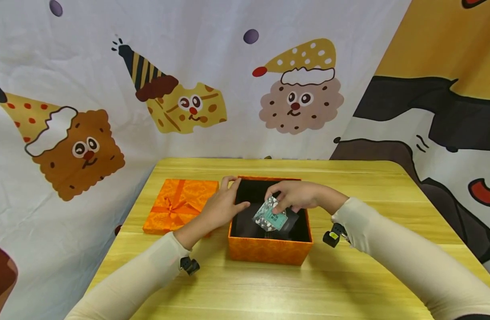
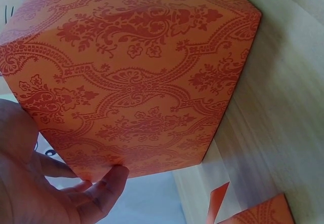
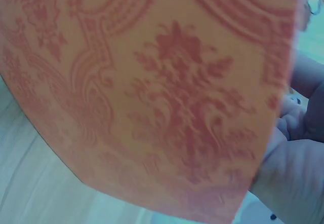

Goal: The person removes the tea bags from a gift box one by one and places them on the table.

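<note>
My right hand (image 1: 298, 194) pinches a small packet (image 1: 270, 215) with a teal label and a black-and-white speckled pattern, over the opening of an orange box (image 1: 268, 251). The box stands lidless on the table and its inside is black. At its left side, my left hand (image 1: 222, 206) grips the wall near the far corner, thumb over the rim. In the left wrist view, fingertips of the left hand (image 2: 55, 183) lie against the patterned outside. The right wrist view shows the box wall (image 3: 167, 102) hiding most of the right hand (image 3: 298, 158).
Left of the box lies an orange lid (image 1: 181, 204) tied with an orange ribbon bow. All this is on a light wooden table (image 1: 348, 284). Behind the far edge hangs a white cloth (image 1: 237, 133) printed with cartoon biscuits and cheese.
</note>
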`<state>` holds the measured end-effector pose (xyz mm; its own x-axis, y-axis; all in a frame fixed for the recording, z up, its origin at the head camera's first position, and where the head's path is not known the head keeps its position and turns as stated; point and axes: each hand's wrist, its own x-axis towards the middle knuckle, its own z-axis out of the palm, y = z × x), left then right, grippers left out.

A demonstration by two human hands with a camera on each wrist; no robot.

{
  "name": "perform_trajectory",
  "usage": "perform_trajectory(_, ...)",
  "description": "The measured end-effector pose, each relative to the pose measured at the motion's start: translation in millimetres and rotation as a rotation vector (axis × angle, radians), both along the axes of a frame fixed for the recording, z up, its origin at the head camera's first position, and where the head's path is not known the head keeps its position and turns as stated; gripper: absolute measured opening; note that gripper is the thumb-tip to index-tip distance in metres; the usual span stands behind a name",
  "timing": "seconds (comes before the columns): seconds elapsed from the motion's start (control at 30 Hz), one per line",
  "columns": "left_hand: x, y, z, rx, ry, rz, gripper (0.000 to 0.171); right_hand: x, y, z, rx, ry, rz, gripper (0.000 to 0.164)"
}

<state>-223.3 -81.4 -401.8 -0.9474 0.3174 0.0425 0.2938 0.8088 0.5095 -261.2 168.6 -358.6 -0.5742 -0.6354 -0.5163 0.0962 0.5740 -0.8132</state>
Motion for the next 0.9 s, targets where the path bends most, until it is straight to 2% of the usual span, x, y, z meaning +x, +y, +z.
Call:
perform_trajectory(0.3, -0.3, 0, -0.2, 0.004, 0.0, 0.0, 0.084, -6.9, 33, 10.8, -0.212, -0.079, -0.24, 0.033)
perform_trajectory(0.57, 0.9, -1, 0.8, 0.007, -0.011, -0.005, 0.084, -17.8, 79, 12.5, -0.33, -0.016, -0.395, 0.037)
perform_trajectory(0.73, 0.9, -1, 0.6, 0.009, -0.014, -0.009, 0.084, -25.4, 109, 4.7, -0.365, 0.01, -0.467, 0.035)
perform_trajectory(0.9, 0.7, -2, -0.1, 0.009, -0.008, -0.015, 0.084, -33.1, 135, -5.6, -0.334, 0.027, -0.556, 0.035)
